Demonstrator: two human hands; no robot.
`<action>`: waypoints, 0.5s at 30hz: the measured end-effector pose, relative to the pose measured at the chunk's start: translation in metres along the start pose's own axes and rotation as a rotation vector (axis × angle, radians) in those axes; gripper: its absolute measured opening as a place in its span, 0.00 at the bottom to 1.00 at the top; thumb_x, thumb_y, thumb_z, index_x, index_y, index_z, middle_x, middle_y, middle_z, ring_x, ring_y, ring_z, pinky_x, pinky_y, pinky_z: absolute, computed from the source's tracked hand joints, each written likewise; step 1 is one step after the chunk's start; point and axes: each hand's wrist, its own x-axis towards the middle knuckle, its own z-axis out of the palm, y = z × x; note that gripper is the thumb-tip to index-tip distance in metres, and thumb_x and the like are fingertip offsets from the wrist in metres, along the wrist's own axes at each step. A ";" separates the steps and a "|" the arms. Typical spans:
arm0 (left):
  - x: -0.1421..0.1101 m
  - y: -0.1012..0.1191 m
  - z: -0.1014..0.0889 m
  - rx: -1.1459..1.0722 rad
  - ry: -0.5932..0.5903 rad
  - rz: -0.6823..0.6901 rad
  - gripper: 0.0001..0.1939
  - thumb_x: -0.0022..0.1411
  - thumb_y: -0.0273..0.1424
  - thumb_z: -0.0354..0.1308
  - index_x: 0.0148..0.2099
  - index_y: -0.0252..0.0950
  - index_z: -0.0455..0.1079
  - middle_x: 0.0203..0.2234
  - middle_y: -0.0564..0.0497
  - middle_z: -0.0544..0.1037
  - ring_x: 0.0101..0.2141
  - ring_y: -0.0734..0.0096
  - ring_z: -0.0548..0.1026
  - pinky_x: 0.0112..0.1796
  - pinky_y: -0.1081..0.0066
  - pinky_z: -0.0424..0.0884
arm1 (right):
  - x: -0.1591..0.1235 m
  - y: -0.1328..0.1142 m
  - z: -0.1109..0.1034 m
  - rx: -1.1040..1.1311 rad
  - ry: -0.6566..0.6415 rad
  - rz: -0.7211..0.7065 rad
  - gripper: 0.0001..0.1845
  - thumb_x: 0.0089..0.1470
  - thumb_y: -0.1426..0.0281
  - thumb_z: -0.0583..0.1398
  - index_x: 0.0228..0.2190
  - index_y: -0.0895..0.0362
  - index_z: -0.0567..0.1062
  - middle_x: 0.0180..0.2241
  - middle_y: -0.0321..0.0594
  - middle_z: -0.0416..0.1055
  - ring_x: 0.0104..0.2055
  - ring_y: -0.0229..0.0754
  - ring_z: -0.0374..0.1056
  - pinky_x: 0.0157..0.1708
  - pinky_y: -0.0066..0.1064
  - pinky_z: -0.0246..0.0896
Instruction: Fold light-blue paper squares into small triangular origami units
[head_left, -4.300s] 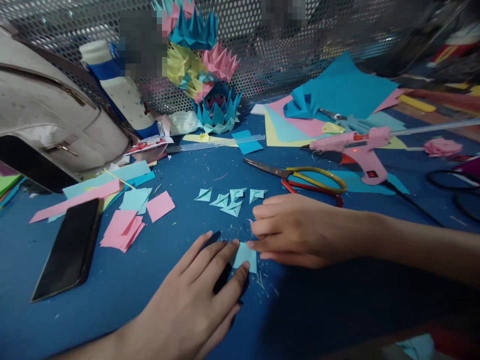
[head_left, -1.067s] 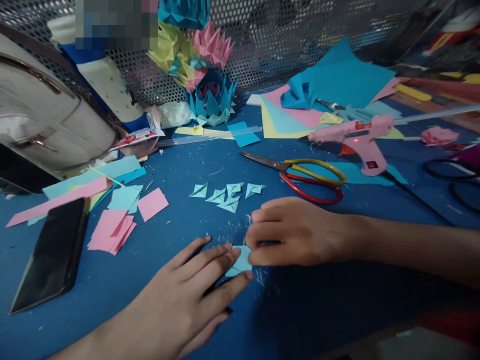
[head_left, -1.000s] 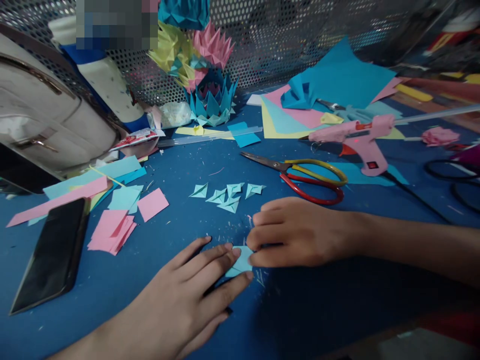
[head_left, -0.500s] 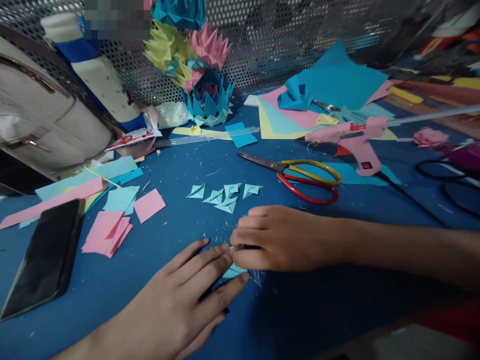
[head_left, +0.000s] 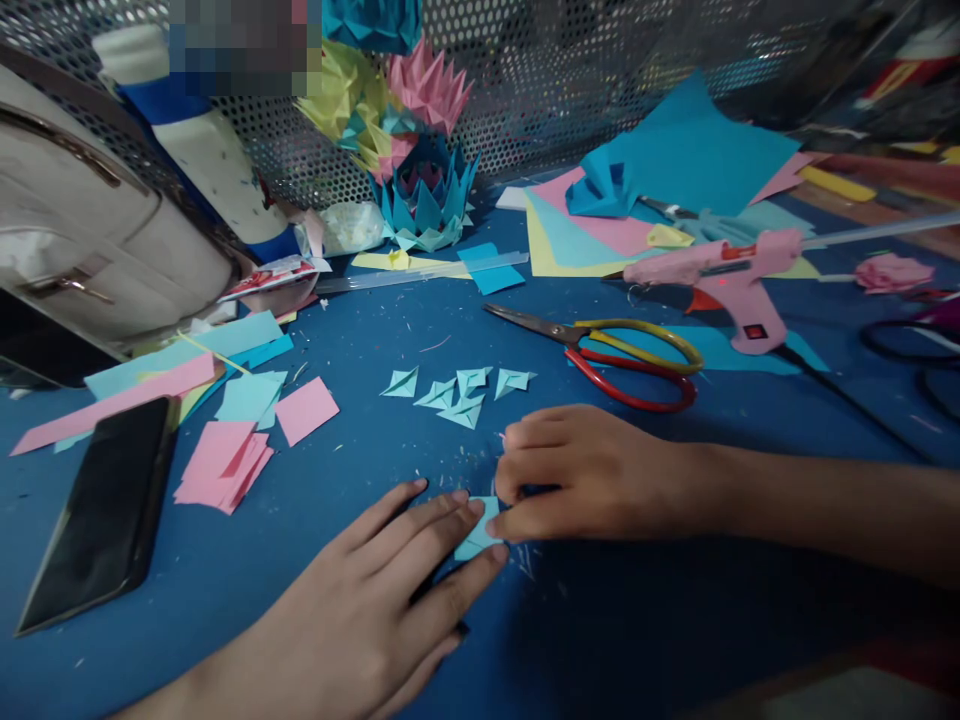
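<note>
A small light blue paper square (head_left: 478, 540) with a crease lies on the blue tabletop between my hands. My left hand (head_left: 375, 585) is spread flat, its fingertips resting on the paper's left and lower edges. Closed with curled fingers, my right hand (head_left: 577, 475) has its thumb on the right edge of the square; its other fingertips are hidden. Just beyond the hands sit several folded light blue paper triangles (head_left: 460, 411). Scissors (head_left: 585, 345) with one yellow and one red handle lie open behind my right hand.
A pink glue gun (head_left: 739, 280) with its cord lies at the right. On the left are a phone (head_left: 101, 510), pink paper squares (head_left: 217, 465), light blue squares (head_left: 251, 398) and a bag (head_left: 97, 230). A bottle (head_left: 210, 150) and folded paper flowers (head_left: 424, 205) stand at the back.
My right hand has shifted slightly right, uncovering more of the light blue square. My left hand stays spread on it. The whole view has shifted a little.
</note>
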 end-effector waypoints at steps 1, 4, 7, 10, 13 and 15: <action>0.000 0.000 0.000 -0.007 -0.005 -0.006 0.21 0.75 0.33 0.43 0.65 0.37 0.64 0.55 0.44 0.73 0.58 0.61 0.69 0.60 0.56 0.65 | -0.001 0.003 -0.001 0.008 -0.017 -0.021 0.13 0.69 0.68 0.51 0.42 0.51 0.75 0.36 0.36 0.71 0.38 0.38 0.60 0.38 0.33 0.55; -0.001 0.000 0.002 -0.035 -0.025 -0.023 0.21 0.75 0.35 0.45 0.65 0.39 0.63 0.55 0.45 0.73 0.58 0.61 0.68 0.62 0.54 0.63 | -0.001 0.011 -0.005 0.037 -0.069 -0.026 0.12 0.68 0.62 0.53 0.43 0.50 0.76 0.34 0.36 0.69 0.38 0.40 0.60 0.36 0.34 0.52; -0.003 -0.001 0.007 -0.039 -0.013 -0.023 0.21 0.74 0.38 0.47 0.65 0.40 0.63 0.55 0.47 0.73 0.59 0.61 0.67 0.65 0.52 0.55 | 0.000 0.015 -0.010 0.074 -0.109 -0.004 0.13 0.68 0.62 0.53 0.42 0.51 0.77 0.34 0.37 0.69 0.38 0.41 0.59 0.37 0.35 0.52; -0.005 -0.002 0.010 -0.027 0.019 -0.010 0.21 0.74 0.39 0.48 0.65 0.40 0.64 0.55 0.47 0.73 0.59 0.61 0.68 0.66 0.51 0.50 | 0.002 0.014 -0.012 0.108 -0.122 0.027 0.14 0.68 0.63 0.53 0.41 0.53 0.77 0.34 0.38 0.69 0.38 0.41 0.59 0.38 0.34 0.51; -0.004 -0.003 0.010 -0.106 0.080 -0.045 0.20 0.75 0.38 0.46 0.63 0.38 0.66 0.54 0.48 0.74 0.58 0.64 0.68 0.67 0.54 0.48 | 0.005 0.013 -0.010 0.189 -0.142 0.072 0.12 0.67 0.65 0.55 0.38 0.55 0.77 0.33 0.38 0.69 0.36 0.40 0.59 0.36 0.33 0.51; 0.001 -0.003 0.009 -0.222 0.133 -0.101 0.17 0.75 0.34 0.46 0.60 0.37 0.68 0.51 0.49 0.76 0.56 0.66 0.70 0.66 0.58 0.51 | 0.008 0.013 -0.007 0.316 -0.142 0.132 0.08 0.64 0.67 0.58 0.35 0.56 0.77 0.32 0.37 0.70 0.35 0.39 0.61 0.36 0.32 0.53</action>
